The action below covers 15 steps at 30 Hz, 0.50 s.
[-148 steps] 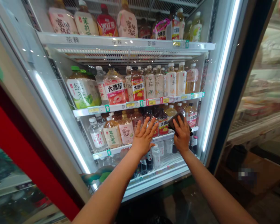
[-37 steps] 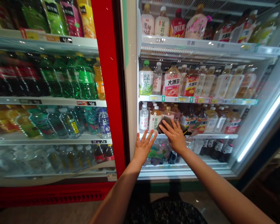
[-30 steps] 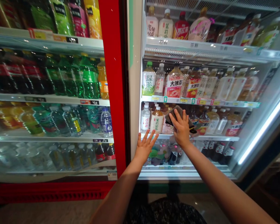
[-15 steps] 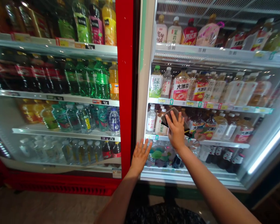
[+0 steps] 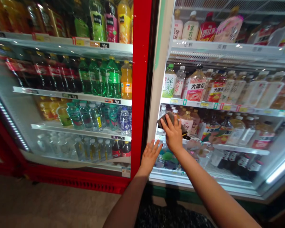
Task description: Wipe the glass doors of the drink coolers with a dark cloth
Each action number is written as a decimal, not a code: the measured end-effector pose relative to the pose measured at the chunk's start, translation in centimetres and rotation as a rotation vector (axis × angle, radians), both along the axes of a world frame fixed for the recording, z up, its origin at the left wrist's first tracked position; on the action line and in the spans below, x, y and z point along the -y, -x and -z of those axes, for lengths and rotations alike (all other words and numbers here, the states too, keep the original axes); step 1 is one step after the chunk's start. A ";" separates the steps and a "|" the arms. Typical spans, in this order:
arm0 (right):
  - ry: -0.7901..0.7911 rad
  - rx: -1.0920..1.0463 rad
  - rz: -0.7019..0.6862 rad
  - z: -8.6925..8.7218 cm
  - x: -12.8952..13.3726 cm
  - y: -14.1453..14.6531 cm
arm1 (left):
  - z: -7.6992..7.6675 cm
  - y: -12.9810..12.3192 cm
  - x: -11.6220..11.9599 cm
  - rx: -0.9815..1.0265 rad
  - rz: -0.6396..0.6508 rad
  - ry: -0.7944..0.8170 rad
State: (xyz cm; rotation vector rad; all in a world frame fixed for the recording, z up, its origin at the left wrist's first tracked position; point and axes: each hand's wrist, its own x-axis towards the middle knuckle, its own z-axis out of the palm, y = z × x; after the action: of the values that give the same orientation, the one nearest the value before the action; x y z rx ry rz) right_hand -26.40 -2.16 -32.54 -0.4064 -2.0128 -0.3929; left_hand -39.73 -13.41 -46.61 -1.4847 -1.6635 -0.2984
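— Holding what with the bare right hand point(image 5: 174, 135)?
— Holds a folded dark grey fabric cloth point(image 5: 171, 116) under extended, slightly parted fingers, laid against the clear glass door point(image 5: 194, 177) of the right-hand cooler. Shows a black-and-yellow edge at the lower right. Cannot tell about the thumb, hidden from this side.
— Where on the glass?
— Near the left edge, just beside the off-white upright frame point(image 5: 156, 91), level with the third shelf down. Partly covers some clear plastic bottles with white caps point(image 5: 163, 109) standing behind.
— And with the bare left hand point(image 5: 152, 155)?
— Lays it low over the same frame, below and left of the cloth, fingertips reaching toward the glass. Has the fingers loosely spread, released.
— Anything round about?
— Just right of the cloth, behind the glass, see pink-labelled plastic bottles point(image 5: 187, 121). To the left, see a bright red cooler post point(image 5: 142, 79), then green plastic bottles point(image 5: 112, 77) on the second shelf of the left-hand cooler.
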 end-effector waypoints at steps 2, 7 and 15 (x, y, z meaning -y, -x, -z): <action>-0.053 0.062 -0.020 0.0 1.0 1.5 | 0.0 0.2 -0.1 -0.002 0.026 0.017; -0.133 0.218 -0.061 1.6 0.7 -0.3 | -0.3 -0.1 0.0 0.006 0.019 0.029; -0.104 0.272 -0.126 5.0 1.7 -0.5 | 1.8 -1.1 1.6 0.002 0.027 0.154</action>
State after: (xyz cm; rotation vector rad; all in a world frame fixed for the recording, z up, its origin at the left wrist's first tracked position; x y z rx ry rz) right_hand -25.90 -3.84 -37.50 -0.1659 -2.2567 -0.4930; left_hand -38.66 -15.04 -48.42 -1.6222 -1.7013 -0.1898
